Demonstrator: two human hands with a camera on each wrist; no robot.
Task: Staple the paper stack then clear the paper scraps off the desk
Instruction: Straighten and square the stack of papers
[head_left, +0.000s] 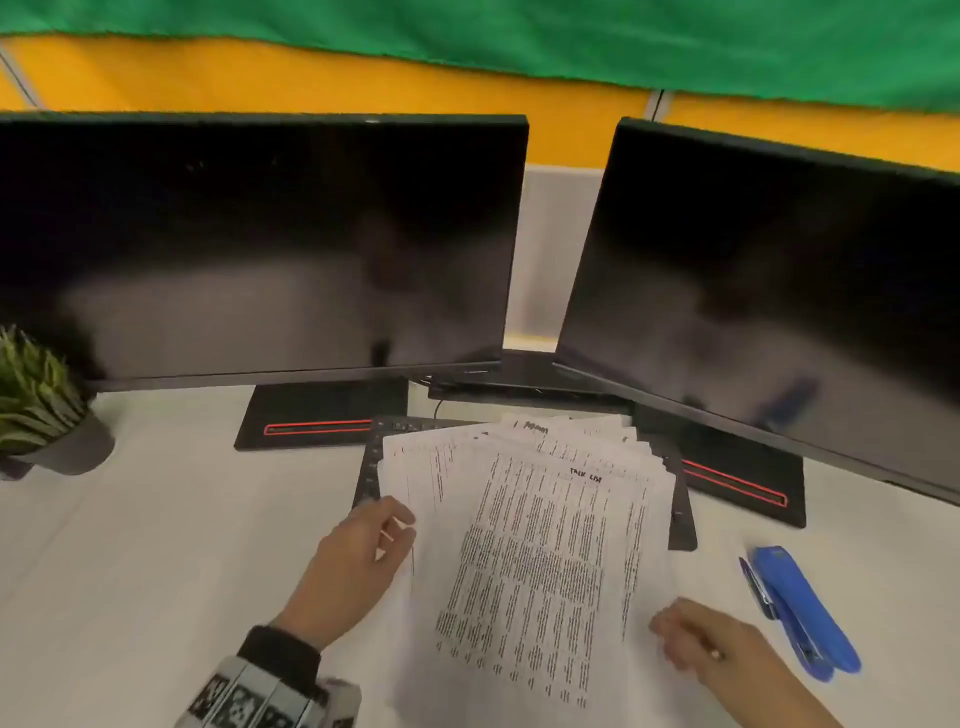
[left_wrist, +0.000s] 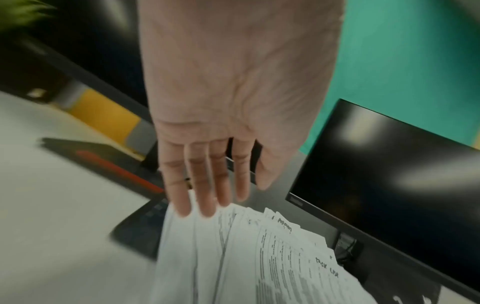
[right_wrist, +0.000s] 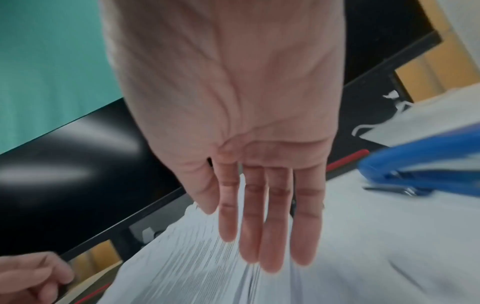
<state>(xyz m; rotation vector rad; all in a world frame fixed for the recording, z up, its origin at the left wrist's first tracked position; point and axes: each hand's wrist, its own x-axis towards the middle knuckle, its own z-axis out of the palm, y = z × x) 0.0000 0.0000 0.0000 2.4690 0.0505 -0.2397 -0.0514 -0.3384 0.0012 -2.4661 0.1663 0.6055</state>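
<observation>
Squaring up the fanned paper stack before any stapling.

The paper stack (head_left: 524, 545) lies fanned out on the white desk (head_left: 156, 545), its far edge overlapping the black keyboard (head_left: 680, 525) in front of the two monitors. At the stack's left edge the left hand (head_left: 358, 566) has straight fingers (left_wrist: 182, 205) touching the sheets; at its near right corner the right hand (head_left: 711, 649) is also flat, its fingers (right_wrist: 270, 246) laid along the paper edge, pinching nothing. The blue stapler (head_left: 800, 613) lies just right of the stack, untouched, a pen (head_left: 756, 587) beside it. I judge the next move is gathering the sheets into one even block, then reaching for the stapler. No scraps show.
</observation>
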